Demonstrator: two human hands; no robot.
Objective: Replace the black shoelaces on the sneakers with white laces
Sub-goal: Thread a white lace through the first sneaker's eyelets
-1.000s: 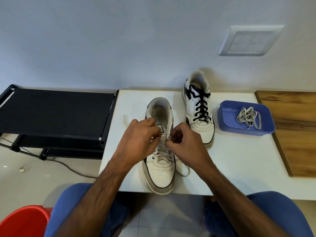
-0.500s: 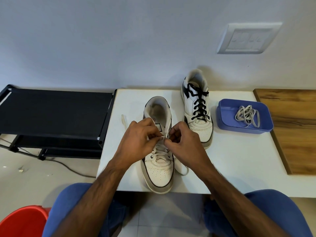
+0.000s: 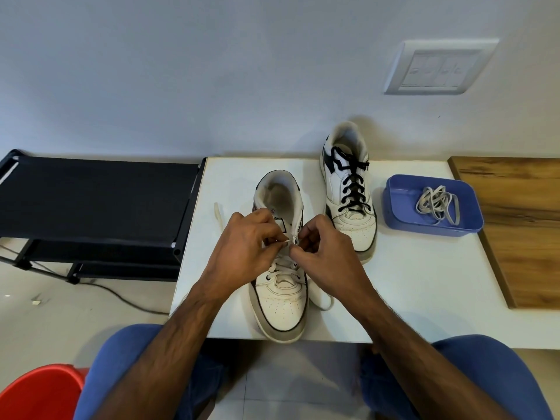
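White lace (image 3: 285, 265) pinched by left hand (image 3: 242, 253) and right hand (image 3: 324, 256) (white table (image 3: 409, 283)).

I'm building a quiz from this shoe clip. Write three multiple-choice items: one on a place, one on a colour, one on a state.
1. Where is the spare white lace?
A. blue tray
B. red bucket
C. black rack

2. What colour are the far sneaker's laces?
A. white
B. black
C. red

3. What are both hands doing at the near sneaker?
A. resting flat
B. pinching its white lace
C. lifting it

Answers: A, it lies coiled in the tray; B, dark crossings show; B, left hand and right hand pinch at an eyelet.
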